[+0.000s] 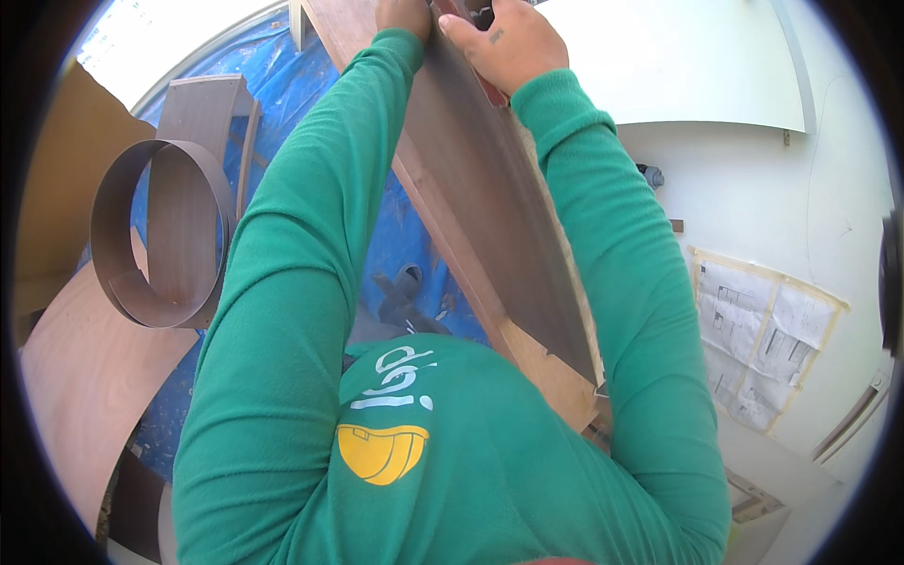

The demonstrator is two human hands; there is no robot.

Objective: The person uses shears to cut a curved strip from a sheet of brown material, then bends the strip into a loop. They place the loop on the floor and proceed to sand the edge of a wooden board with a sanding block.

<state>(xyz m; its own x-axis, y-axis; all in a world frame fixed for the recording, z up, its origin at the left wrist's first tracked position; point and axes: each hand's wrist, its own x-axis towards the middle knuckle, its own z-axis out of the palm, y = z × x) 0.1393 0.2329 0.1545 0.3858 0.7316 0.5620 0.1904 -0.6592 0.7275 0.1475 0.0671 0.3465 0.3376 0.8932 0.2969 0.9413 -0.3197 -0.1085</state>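
Note:
A long dark brown board slants from the top of the view down toward my right elbow. At its far end, my left hand rests at the board, its fingers cut off by the upper edge of the picture. Just to the right, my right hand curls at the board's edge, thumb pointing left. Under that hand lies a narrow reddish-brown strip, with the thumb against it. A small dark part shows between thumb and fingers; its kind is unclear.
To the left, a brown round hoop stands by brown panels. A curved light wood sheet lies nearer. Blue sheeting covers the floor. On the right are a white wall with taped drawings and a white panel.

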